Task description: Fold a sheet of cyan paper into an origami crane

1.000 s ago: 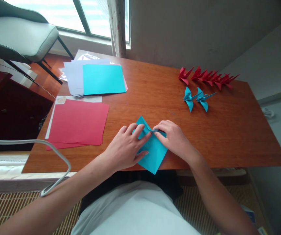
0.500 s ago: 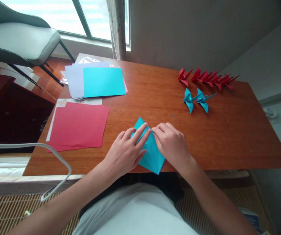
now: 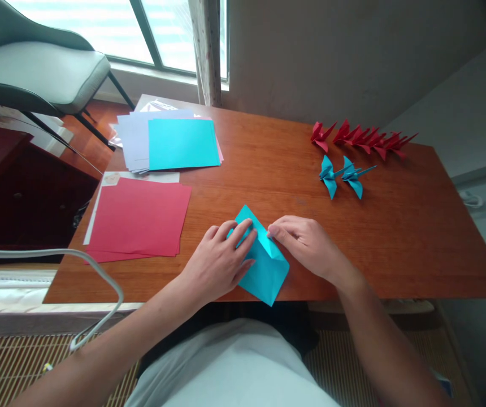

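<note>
A folded blue sheet of paper (image 3: 264, 277) lies at the table's front edge, with one corner pointing toward me and slightly over the edge. My left hand (image 3: 224, 257) rests flat on its left part, fingers apart. At the paper's upper right edge, my right hand (image 3: 304, 243) pinches a flap between thumb and fingers. That flap is lifted a little and curls inward. Behind and to the right stand two blue paper cranes (image 3: 328, 176), with a row of several red paper cranes (image 3: 355, 135) farther back.
Red paper sheets (image 3: 141, 217) lie on the table's left side. Behind them is a stack of pale sheets (image 3: 135, 138) topped by blue paper (image 3: 183, 144). A white bent tube (image 3: 107, 274) crosses the lower left. A chair (image 3: 43, 73) stands beyond the table by the window.
My right hand has shifted slightly right and turned, drawing up the paper's right flap. My left hand stays on the paper. The whole view has shifted slightly.
</note>
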A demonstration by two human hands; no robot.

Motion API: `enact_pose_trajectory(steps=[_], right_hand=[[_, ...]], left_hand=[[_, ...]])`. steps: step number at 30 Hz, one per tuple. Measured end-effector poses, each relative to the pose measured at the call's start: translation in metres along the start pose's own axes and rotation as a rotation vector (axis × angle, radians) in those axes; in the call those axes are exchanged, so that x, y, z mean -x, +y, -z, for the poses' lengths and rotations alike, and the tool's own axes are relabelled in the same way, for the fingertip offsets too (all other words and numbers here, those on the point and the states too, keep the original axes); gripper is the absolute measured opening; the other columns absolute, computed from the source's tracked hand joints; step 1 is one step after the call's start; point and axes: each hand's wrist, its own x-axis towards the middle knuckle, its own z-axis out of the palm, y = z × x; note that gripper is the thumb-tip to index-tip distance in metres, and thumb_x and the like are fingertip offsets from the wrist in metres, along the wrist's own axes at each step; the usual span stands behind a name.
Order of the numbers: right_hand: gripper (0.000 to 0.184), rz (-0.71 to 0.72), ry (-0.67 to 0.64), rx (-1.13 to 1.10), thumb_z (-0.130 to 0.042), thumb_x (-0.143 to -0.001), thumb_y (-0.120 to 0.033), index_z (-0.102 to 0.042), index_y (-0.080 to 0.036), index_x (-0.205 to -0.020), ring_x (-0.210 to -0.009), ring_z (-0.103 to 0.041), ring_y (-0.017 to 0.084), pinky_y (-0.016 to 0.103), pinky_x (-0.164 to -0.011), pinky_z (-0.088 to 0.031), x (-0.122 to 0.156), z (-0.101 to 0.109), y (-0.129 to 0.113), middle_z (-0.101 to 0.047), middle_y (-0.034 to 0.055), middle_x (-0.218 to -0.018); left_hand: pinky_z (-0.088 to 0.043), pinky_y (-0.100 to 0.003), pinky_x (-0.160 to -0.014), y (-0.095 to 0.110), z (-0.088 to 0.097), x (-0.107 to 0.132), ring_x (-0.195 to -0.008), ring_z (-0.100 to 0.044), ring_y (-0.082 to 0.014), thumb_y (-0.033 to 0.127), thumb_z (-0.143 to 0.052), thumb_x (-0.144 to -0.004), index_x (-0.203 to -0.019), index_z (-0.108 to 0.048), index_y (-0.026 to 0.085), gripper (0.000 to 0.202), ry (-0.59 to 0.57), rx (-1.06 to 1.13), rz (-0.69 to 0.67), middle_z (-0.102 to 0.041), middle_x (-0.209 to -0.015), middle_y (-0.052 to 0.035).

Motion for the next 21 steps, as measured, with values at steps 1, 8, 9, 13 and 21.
enact_pose_trajectory(steps=[1,8,9,13,21], right_hand=[[0.035,-0.011,0.008,-0.01,-0.05,-0.102,-0.041,-0.075,-0.024,-0.084,-0.081,-0.068,0.019,0.03,-0.072,-0.05,-0.003,-0.001,0.004,-0.076,0.0029,-0.088],[0.016,-0.038,0.065,0.027,-0.066,-0.092,-0.03,-0.072,-0.021,-0.08,-0.071,-0.061,0.015,0.028,-0.065,-0.043,-0.025,-0.011,0.027,-0.071,-0.0002,-0.081],[0.015,-0.026,0.056,0.035,-0.067,-0.09,-0.03,-0.071,-0.021,-0.079,-0.07,-0.06,0.014,0.028,-0.064,-0.042,-0.027,-0.011,0.028,-0.071,-0.0007,-0.079],[0.012,0.003,-0.023,0.051,-0.072,-0.087,-0.029,-0.071,-0.021,-0.078,-0.069,-0.059,0.013,0.026,-0.062,-0.039,-0.035,-0.006,0.031,-0.07,-0.002,-0.076],[0.02,0.063,-0.153,0.178,-0.075,-0.086,-0.038,-0.07,-0.02,-0.079,-0.071,-0.059,0.014,0.026,-0.063,-0.036,-0.051,0.001,0.038,-0.072,0.0002,-0.079]], left_hand=[[-0.041,-0.044,-0.091,-0.001,0.0,0.0,-0.124,-0.048,-0.0322,0.041,-0.04,-0.103,-0.146,-0.051,0.019,0.049,-0.003,-0.003,-0.003,-0.046,-0.156,-0.0109],[-0.04,-0.045,-0.09,-0.002,0.0,0.0,-0.123,-0.046,-0.0314,0.041,-0.037,-0.104,-0.15,-0.048,0.017,0.052,-0.027,-0.03,-0.036,-0.041,-0.161,-0.0071],[-0.04,-0.045,-0.09,-0.002,0.0,0.0,-0.123,-0.046,-0.0314,0.041,-0.037,-0.104,-0.15,-0.047,0.017,0.053,-0.029,-0.034,-0.038,-0.041,-0.161,-0.0069],[-0.04,-0.044,-0.089,-0.001,0.0,0.0,-0.123,-0.046,-0.0315,0.04,-0.037,-0.104,-0.149,-0.049,0.02,0.05,-0.024,-0.051,-0.045,-0.043,-0.16,-0.0044],[-0.042,-0.044,-0.089,-0.002,0.001,-0.001,-0.122,-0.048,-0.0313,0.04,-0.039,-0.104,-0.148,-0.051,0.022,0.049,-0.018,-0.063,-0.049,-0.043,-0.16,-0.0043]])
